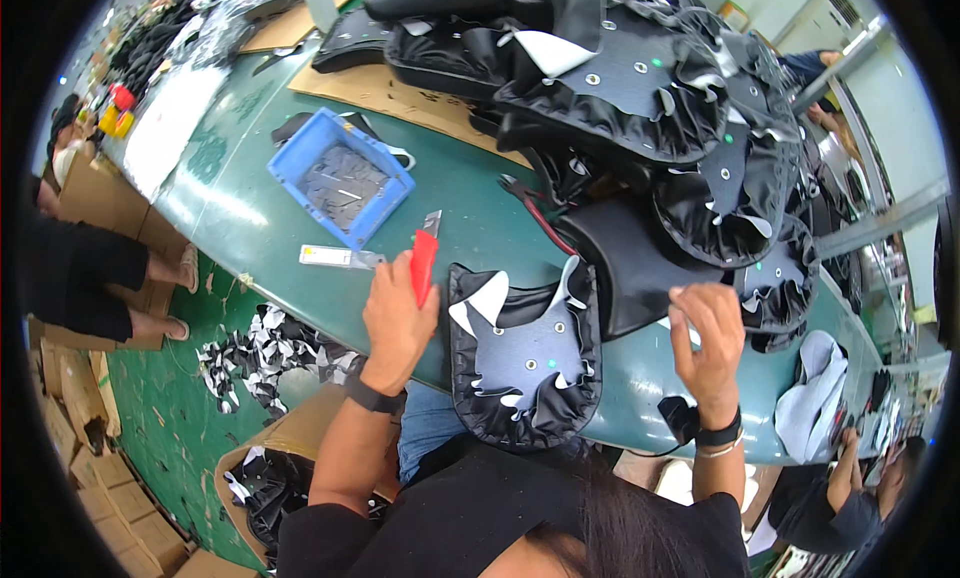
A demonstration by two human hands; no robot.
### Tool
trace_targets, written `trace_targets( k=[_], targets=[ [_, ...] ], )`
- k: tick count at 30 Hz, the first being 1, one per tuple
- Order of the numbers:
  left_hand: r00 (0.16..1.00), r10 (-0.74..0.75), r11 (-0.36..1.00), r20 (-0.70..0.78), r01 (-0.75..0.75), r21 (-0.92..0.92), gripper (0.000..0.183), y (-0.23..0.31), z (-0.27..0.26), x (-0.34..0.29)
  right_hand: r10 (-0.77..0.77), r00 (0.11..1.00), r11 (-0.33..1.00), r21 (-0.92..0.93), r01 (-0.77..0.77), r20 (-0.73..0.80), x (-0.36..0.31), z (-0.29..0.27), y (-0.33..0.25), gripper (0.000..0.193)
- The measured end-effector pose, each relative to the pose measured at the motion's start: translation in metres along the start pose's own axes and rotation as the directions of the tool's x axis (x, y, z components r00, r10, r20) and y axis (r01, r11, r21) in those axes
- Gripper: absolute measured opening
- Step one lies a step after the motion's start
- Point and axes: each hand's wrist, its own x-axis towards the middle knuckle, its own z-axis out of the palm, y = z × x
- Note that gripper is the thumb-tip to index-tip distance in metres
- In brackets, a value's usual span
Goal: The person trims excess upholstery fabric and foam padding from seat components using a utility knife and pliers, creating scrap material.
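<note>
My left hand (398, 323) is closed round a red utility knife (424, 265), its blade pointing away from me. Right of it, at the table's near edge, lies a black padded cushion piece (530, 363) with a gray backing, gathered edges and loose white-backed flaps. My right hand (708, 343) hovers to the right of this piece, fingers loosely curled and thumb apart, with nothing visible in it. Beside that hand is a smooth black cushion (640, 263). Pliers with red handles (540, 216) lie against it.
A blue bin (372, 218) of small dark pieces stands on the green table (240, 238), near a small clear packet with a label (335, 256). Padded covers (620, 88) pile up at the back. Scraps (265, 353) litter the left floor; other people stand on both sides.
</note>
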Motion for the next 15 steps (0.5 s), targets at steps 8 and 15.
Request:
trace_targets(
  k=[8,15],
  targets=[
    [0.969,0.125,0.511,0.212,0.120,-0.851,0.044,0.051,-0.048,-0.064,0.243,0.866,0.381,0.778,-0.500,0.438,-0.042,0.045,-0.060,0.044],
    [0.990,0.136,0.465,0.035,-0.033,-0.885,0.064,0.079,-0.032,-0.027,0.647,0.716,0.059,0.919,-0.390,0.262,-0.046,0.054,-0.071,0.042]
  ],
)
